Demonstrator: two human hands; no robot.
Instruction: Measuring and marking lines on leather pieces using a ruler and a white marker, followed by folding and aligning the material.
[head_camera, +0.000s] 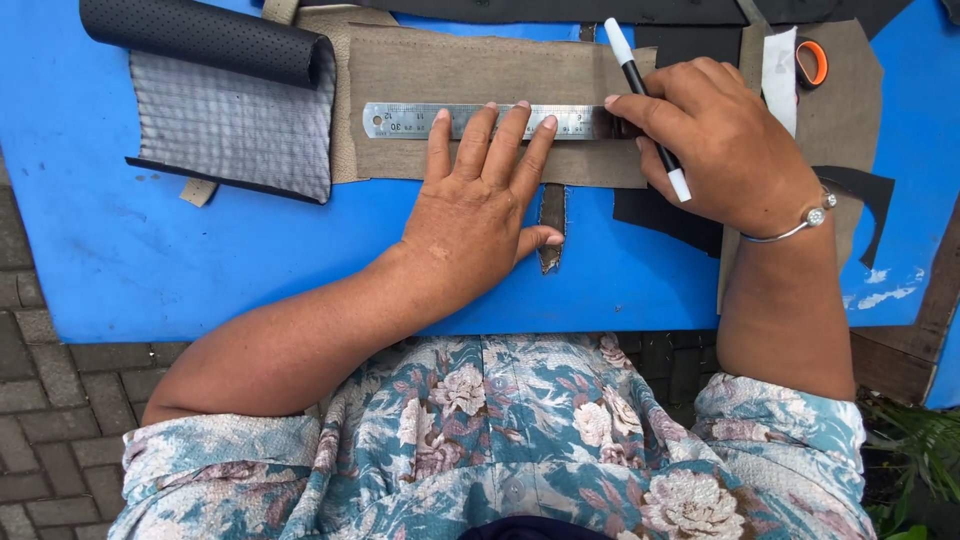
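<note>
**Ana:** On the blue tabletop (150, 260), what has each hand got?

**Ben:** Left hand (480, 215) lies flat, fingers spread, pressing down on a steel ruler (420, 120). That ruler lies lengthwise along a tan strip of material (450, 70). Right hand (715, 140) is pressed together around a black pen with white ends (640, 85), pinching it with the tip down at the ruler's right end.

**Ana:** Any line drawn yet?

**Ben:** I cannot tell. No mark shows along the ruler's edge on the tan strip, and the pen tip itself is hidden behind the fingers. My judgement: the ruler is placed and held, and the marking is only at its start or not begun. Cutting looks undone too, since the strip lies whole.

**Ana:** What else is about?

**Ben:** 1 black perforated roll (200, 40) at the top left, unrolled to show a grey backing (235, 125). Dark offcuts (665, 215) lie under the right wrist, and 1 narrow dark scrap (552, 225) touches the left thumb. Orange-handled scissors (812, 62) peek out at the top right, well apart from both hands.
</note>
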